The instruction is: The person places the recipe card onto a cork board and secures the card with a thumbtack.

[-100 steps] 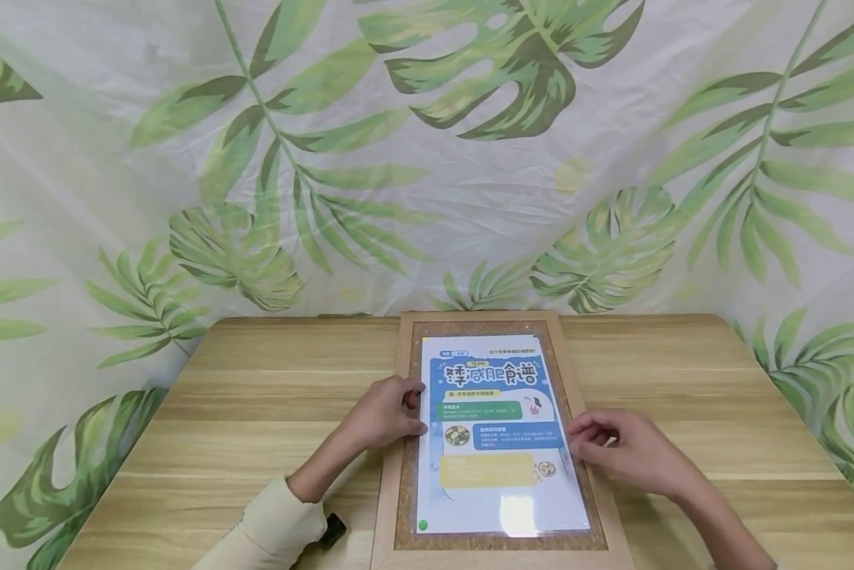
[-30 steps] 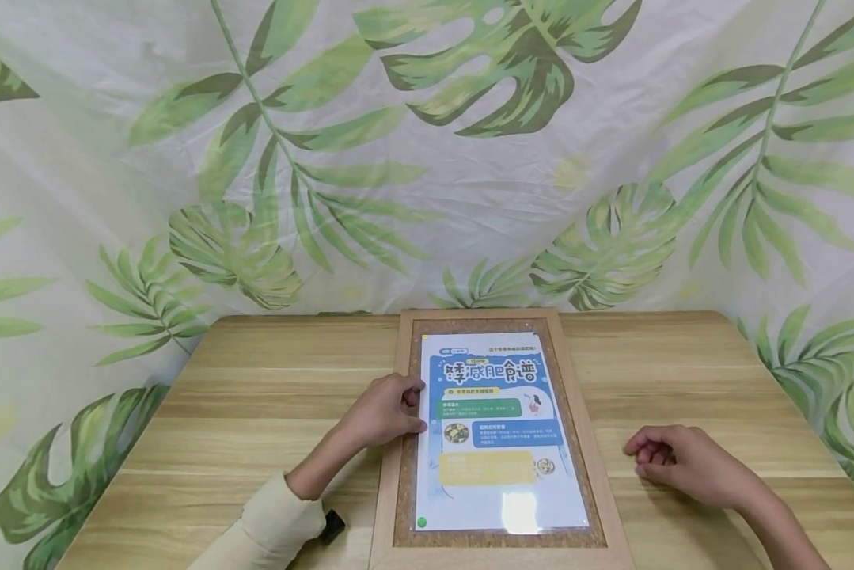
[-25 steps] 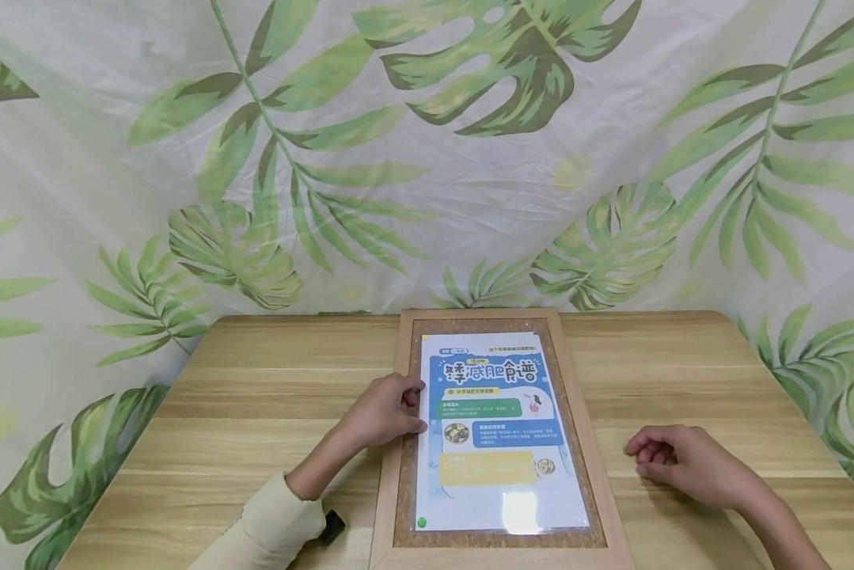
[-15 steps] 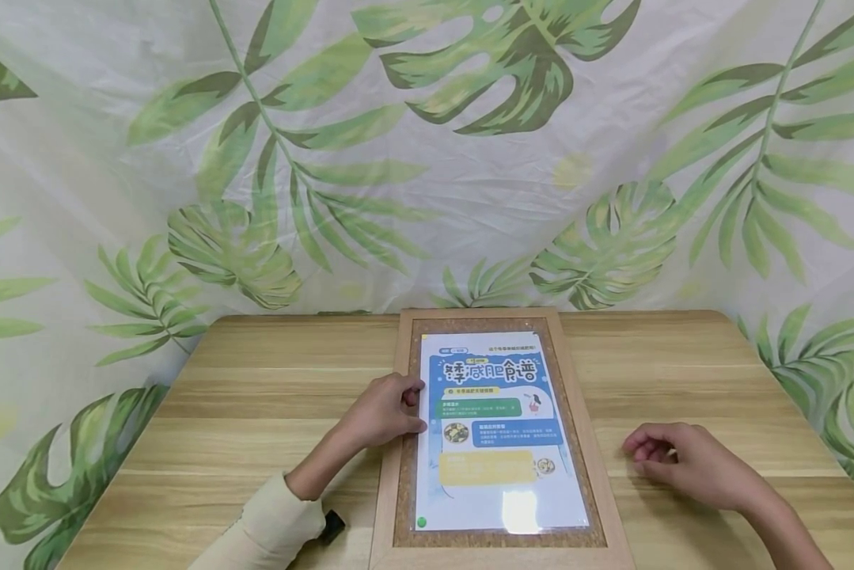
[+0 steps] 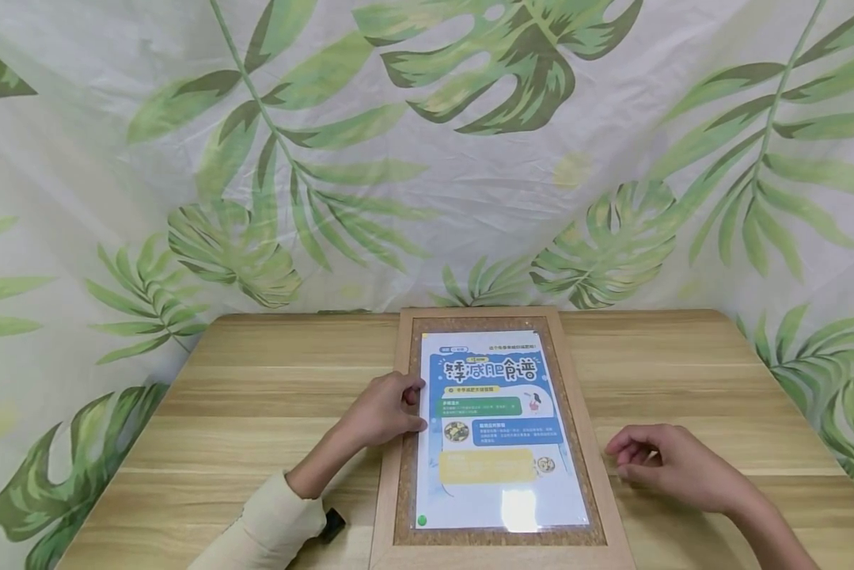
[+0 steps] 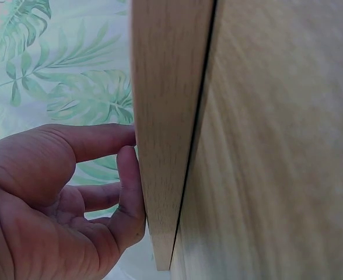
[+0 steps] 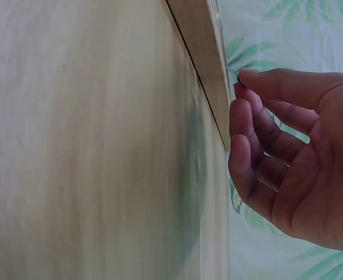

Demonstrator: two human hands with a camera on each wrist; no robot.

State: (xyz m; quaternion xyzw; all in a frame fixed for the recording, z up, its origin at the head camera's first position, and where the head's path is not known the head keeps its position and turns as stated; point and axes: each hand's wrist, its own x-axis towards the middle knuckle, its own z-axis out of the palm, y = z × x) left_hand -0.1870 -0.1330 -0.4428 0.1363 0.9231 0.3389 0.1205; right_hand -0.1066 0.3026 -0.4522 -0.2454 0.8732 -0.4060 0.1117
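Observation:
A printed sheet under a shiny clear surface lies on a wood-framed cork board. A round green dot marks the sheet's lower left corner; a small yellow one is at its upper left. My left hand rests over the board's left side, fingertips at the sheet's left edge. In the left wrist view, its fingers lie against the frame's wooden side. My right hand hovers right of the board, fingers loosely bent. In the right wrist view, thumb and fingers come close together; nothing held is discernible.
The board stands on a wood-grain table, whose far edge meets a leaf-patterned curtain. A small black object sits beside the left sleeve. A bright light reflection shows on the lower part of the sheet.
Earlier, my right fingers were at the sheet's right edge; then the hand moved off to the right. It has since shifted slightly left toward the board. My left hand has stayed in place.

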